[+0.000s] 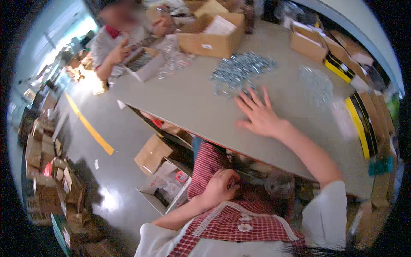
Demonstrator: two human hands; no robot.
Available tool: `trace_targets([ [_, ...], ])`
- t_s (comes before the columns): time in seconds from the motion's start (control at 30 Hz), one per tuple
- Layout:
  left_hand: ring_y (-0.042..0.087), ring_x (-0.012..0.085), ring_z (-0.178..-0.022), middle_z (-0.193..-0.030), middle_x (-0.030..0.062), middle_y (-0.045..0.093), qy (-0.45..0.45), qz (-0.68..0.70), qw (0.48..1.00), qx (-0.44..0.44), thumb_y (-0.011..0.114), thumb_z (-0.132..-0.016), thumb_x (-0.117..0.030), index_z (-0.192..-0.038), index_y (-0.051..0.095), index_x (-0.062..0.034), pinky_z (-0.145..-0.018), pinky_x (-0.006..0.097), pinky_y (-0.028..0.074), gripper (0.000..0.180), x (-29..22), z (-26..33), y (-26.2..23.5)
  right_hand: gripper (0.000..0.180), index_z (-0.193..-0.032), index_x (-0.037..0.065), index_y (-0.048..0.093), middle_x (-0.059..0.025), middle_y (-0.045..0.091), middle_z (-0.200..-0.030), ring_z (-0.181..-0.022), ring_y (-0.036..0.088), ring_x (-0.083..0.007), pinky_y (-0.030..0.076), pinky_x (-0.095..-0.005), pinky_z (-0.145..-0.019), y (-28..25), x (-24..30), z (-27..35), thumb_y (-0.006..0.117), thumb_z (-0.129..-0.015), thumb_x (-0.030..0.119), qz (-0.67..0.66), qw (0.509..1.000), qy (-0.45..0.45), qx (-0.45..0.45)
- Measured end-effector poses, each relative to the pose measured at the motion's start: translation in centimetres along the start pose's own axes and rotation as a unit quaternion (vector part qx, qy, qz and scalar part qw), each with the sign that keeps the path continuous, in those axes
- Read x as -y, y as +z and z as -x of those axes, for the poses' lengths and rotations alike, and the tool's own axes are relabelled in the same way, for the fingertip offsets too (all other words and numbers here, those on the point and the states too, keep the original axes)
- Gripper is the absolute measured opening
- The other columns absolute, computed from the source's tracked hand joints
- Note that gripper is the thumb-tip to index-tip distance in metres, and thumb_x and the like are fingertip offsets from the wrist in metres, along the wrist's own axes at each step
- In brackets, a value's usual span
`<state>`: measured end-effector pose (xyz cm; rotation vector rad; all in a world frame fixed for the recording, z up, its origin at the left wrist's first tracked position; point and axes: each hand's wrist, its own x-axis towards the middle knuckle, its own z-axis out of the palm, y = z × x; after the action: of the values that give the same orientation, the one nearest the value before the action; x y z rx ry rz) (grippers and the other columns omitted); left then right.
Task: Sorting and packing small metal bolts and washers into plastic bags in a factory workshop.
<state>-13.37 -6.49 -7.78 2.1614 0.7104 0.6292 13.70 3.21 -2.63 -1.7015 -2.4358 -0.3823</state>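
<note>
My right hand (258, 115) lies flat on the grey table (188, 100) with fingers spread, its fingertips at the near edge of a heap of small shiny metal screws (242, 67). It holds nothing. My left hand (220, 187) is down in my lap below the table edge, fingers curled against the red checked apron (222, 214). Whether something small is pinched in it I cannot make out.
Another person (117, 38) works at the table's far left by a white box of parts (143, 63). An open cardboard box (212, 34), clear bags (173, 58), a second screw pile (317, 83) and yellow-black boxes (361, 118) line the table. Cartons (160, 171) stand on the floor.
</note>
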Motion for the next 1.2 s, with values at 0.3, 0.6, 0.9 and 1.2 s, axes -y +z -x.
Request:
trace_targets([
  [0.3, 0.066, 0.0411, -0.083, -0.091, 0.0154, 0.071, 0.025, 0.011, 0.961, 0.275, 0.072, -0.083, -0.034, -0.104, 0.065, -0.0075, -0.074, 0.046, 0.055, 0.035, 1.9, -2.6, 10.2, 0.073, -0.149, 0.006, 0.035, -0.0192, 0.031, -0.155, -0.145, 0.022, -0.0430, 0.017, -0.0640, -0.115, -0.5, -3.3, 7.0, 0.045, -0.097, 0.056, -0.042, 0.996, 0.072, 0.012],
  [0.6, 0.069, 0.0386, -0.079, -0.087, 0.0157, 0.071, 0.050, 0.110, 0.981, 0.148, 0.077, -0.076, -0.052, -0.103, 0.071, -0.0162, -0.070, 0.044, 0.056, 0.045, 1.7, -4.2, 17.4, 0.062, -0.147, 0.009, 0.042, -0.0129, 0.032, -0.157, -0.147, 0.026, -0.0316, 0.021, -0.0518, -0.118, -3.7, -5.0, 11.7, 0.053, -0.097, 0.043, -0.423, 0.889, 0.143, -0.105],
  [0.9, 0.070, 0.0311, -0.080, -0.089, 0.0166, 0.071, 0.102, 0.159, 0.974, 0.127, 0.087, -0.068, -0.049, -0.099, 0.070, -0.0040, -0.074, 0.040, 0.056, 0.057, 1.7, -4.2, 18.2, 0.050, -0.135, 0.004, 0.055, -0.0094, 0.057, -0.137, -0.129, 0.050, -0.0194, 0.034, -0.0328, -0.111, -1.8, -6.6, 9.9, 0.050, -0.100, 0.039, -0.564, 0.782, 0.250, -0.090],
  [1.2, 0.070, 0.0288, -0.081, -0.089, 0.0150, 0.070, -0.019, 0.196, 0.959, 0.203, 0.085, -0.072, -0.046, -0.097, 0.068, -0.0050, -0.075, 0.040, 0.055, 0.051, 0.1, -4.1, 16.4, 0.045, -0.087, 0.003, 0.071, -0.0056, 0.068, -0.087, -0.093, 0.063, -0.0172, 0.047, -0.0328, -0.090, -5.7, -1.2, 14.8, 0.044, -0.105, 0.036, -0.695, 0.705, 0.130, 0.045],
])
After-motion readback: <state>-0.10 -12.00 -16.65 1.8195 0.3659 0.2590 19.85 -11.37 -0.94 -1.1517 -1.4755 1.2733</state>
